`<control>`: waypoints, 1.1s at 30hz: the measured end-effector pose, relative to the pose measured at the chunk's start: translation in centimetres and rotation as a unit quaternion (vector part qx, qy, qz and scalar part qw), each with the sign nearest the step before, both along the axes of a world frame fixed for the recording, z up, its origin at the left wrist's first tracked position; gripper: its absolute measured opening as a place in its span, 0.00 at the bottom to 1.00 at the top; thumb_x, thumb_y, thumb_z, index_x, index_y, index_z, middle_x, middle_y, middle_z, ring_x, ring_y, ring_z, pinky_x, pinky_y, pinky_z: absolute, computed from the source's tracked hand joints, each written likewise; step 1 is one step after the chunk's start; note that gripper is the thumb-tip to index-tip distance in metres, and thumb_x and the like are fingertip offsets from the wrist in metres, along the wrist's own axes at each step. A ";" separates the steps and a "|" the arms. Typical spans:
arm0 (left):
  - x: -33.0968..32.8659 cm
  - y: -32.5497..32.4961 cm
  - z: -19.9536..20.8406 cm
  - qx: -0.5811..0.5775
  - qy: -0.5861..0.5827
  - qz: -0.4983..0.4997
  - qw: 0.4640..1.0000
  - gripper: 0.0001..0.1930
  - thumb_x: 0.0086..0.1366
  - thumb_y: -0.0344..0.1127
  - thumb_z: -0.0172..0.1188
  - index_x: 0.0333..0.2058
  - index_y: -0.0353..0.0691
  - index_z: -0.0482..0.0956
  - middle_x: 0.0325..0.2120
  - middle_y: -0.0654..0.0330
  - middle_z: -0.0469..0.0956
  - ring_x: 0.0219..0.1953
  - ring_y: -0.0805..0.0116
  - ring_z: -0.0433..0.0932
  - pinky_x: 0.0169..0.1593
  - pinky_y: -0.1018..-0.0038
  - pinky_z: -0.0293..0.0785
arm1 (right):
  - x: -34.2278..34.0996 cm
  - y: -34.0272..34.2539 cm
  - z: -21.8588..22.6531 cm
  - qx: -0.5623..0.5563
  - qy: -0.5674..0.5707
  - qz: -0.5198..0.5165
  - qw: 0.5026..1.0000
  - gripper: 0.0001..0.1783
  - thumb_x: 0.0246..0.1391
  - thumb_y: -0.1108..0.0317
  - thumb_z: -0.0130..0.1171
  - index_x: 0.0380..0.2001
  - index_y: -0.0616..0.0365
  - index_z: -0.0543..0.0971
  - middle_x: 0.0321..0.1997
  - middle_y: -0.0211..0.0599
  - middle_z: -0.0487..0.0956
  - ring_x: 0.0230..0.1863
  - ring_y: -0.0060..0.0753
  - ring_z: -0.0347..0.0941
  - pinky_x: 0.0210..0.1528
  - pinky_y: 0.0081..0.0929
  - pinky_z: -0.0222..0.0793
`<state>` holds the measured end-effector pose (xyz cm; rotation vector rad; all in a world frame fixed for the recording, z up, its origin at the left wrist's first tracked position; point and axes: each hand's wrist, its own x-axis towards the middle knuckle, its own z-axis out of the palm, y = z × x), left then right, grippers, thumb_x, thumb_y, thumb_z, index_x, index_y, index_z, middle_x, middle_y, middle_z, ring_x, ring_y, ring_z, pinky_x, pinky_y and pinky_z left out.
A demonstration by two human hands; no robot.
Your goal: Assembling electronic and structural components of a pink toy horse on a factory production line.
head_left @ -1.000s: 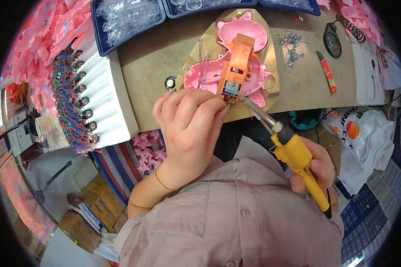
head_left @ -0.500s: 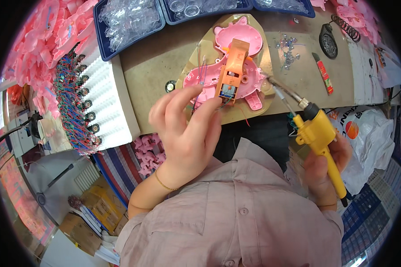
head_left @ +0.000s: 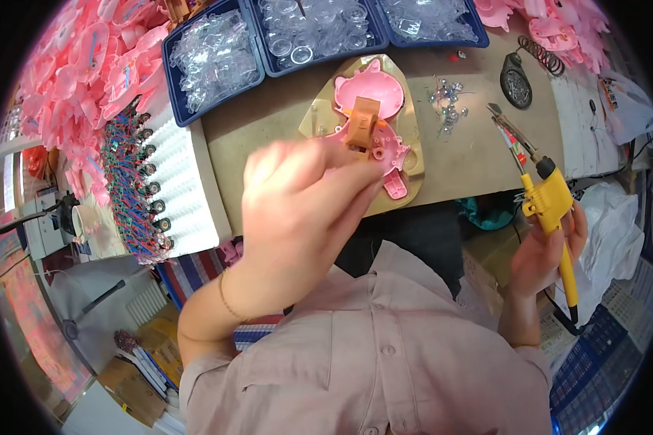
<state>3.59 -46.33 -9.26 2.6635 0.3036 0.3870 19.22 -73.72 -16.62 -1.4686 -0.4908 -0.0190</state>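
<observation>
Now the right hand [head_left: 548, 250], fingers wrapped round the iron [head_left: 548, 201], sits farther from the orange part [head_left: 364, 123], so soldering seems paused; whether the blurred left hand [head_left: 297, 199] grasps anything, I cannot tell.

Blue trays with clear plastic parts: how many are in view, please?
3, side by side near the picture's top: left tray, middle tray and right tray.

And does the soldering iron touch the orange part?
Apart. In the head view, the right hand holds the soldering iron well right of the orange part, with tabletop visible between them.
</observation>
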 end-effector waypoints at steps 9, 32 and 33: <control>-0.3 3.3 -4.4 -0.409 -0.007 0.164 0.898 0.08 0.60 0.27 0.60 0.38 0.33 0.80 0.38 0.53 0.79 0.34 0.65 0.80 0.37 0.75 0.76 | -0.3 1.1 -0.4 -0.009 0.020 0.011 1.000 0.30 0.56 0.61 0.55 0.58 0.63 0.61 0.55 0.49 0.71 0.51 0.40 0.73 0.45 0.33 0.76; -0.8 -1.5 -5.6 -0.174 0.007 0.114 0.978 0.03 0.56 0.32 0.62 0.28 0.41 0.78 0.26 0.61 0.70 0.33 0.61 0.67 0.42 0.68 0.59 | -3.1 1.7 0.5 -0.009 -0.020 0.397 0.917 0.34 0.54 0.71 0.61 0.61 0.57 0.57 0.60 0.76 0.60 0.58 0.57 0.68 0.57 0.46 0.66; -0.9 -1.5 -5.6 -0.174 0.009 0.114 0.978 0.03 0.56 0.32 0.62 0.28 0.41 0.78 0.26 0.61 0.70 0.33 0.61 0.67 0.42 0.68 0.59 | -3.2 2.2 0.5 0.014 -0.017 0.410 0.912 0.34 0.53 0.72 0.62 0.61 0.57 0.58 0.58 0.79 0.61 0.54 0.58 0.71 0.53 0.44 0.69</control>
